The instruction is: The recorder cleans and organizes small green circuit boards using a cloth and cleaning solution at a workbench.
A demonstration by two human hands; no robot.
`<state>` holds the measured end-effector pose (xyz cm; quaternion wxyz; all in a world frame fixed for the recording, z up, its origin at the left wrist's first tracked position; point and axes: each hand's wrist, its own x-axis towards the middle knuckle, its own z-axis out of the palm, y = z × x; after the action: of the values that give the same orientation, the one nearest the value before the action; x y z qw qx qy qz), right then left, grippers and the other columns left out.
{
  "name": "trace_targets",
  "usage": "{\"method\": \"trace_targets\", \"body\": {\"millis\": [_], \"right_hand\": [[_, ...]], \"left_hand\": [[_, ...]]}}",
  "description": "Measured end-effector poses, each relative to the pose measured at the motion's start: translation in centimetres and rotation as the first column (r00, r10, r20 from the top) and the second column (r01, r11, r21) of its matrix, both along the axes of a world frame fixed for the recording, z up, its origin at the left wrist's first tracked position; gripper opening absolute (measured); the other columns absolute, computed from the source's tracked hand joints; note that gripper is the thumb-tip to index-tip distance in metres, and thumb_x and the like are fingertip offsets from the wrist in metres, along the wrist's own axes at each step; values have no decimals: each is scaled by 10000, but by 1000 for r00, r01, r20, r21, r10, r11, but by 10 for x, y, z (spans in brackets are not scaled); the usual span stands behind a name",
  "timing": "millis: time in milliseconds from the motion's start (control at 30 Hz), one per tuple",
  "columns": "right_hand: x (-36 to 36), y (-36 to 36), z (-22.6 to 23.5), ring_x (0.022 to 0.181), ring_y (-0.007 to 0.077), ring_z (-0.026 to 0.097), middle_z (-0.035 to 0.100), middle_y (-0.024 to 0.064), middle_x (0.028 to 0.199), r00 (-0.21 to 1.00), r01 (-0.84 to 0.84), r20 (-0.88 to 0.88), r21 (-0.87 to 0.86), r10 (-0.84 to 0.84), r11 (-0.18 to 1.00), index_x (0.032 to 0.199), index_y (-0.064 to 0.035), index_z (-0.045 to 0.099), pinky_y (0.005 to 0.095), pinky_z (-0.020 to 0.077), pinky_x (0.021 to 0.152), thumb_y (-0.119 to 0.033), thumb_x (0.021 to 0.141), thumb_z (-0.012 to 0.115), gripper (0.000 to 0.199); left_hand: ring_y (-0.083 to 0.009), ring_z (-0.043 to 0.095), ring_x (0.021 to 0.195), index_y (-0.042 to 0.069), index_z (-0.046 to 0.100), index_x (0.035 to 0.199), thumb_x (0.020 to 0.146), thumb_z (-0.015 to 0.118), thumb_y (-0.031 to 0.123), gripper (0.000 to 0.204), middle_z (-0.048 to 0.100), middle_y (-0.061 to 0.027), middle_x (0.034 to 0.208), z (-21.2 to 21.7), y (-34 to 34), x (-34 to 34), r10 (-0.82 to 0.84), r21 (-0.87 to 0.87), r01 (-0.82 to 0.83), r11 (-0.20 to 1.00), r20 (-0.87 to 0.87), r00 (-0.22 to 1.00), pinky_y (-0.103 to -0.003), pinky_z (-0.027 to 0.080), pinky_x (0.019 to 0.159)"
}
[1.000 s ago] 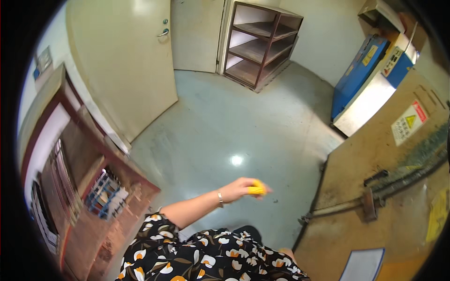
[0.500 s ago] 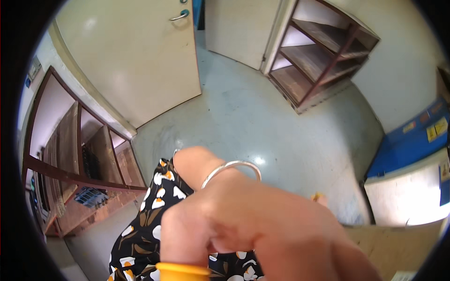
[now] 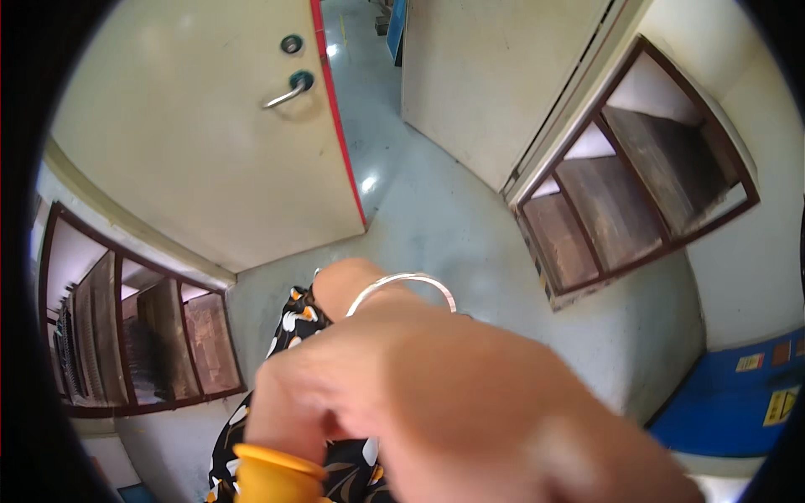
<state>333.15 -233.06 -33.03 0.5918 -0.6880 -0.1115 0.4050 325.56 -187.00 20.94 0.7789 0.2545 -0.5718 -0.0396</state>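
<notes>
My left hand (image 3: 436,377) is raised close to the view and fills the lower middle, its back turned up. The bent thumb wears a yellow rubber finger cover (image 3: 277,478). Around the wrist sits a thin silver bangle (image 3: 411,277). Behind the wrist, my forearm runs into black cloth with white and orange flowers (image 3: 293,320). The lower edge cuts off the other fingers, so their tips and anything between them are hidden. My right hand does not appear.
Ahead, a cream door (image 3: 210,126) with a lever handle (image 3: 289,90) stands beside a gap, with a second door leaf (image 3: 486,84) to its right. Brown-framed shelves stand left (image 3: 122,335) and right (image 3: 637,176). A blue surface (image 3: 729,402) with labels lies at lower right.
The view has shifted: the doors and the right shelf sit lower and larger, and more floor shows through the gap. My left hand has moved slightly left and down, its thumb still bent.
</notes>
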Motion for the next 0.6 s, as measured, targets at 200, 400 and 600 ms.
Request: {"method": "trace_targets", "body": {"millis": [200,400,600], "right_hand": [[276,148,73,595,209,604,611,130,733,947,182,-127,-547,-296,817,927,-5,559,306,484,489,-129,804,482,191],[529,459,192,564,123,565,604,66,702,974,57,226,-231,-4,971,910,-5,581,231,432,477,-84,787,473,181],[648,762,234,723,133,583,627,84,797,671,-375,626,-175,397,910,997,20,570,250,447,598,-153,808,537,258]], "left_hand": [[-141,591,753,-10,648,800,861,413,4,243,637,-84,877,-10,107,174,181,-44,-176,983,256,950,-305,405,765],[-341,571,785,-122,595,807,854,330,18,303,572,-256,917,7,212,260,101,24,-124,992,447,889,-429,456,725],[-315,577,771,-117,574,841,901,360,158,353,555,-248,971,-23,334,380,140,141,-237,961,491,860,-390,455,706]]}}
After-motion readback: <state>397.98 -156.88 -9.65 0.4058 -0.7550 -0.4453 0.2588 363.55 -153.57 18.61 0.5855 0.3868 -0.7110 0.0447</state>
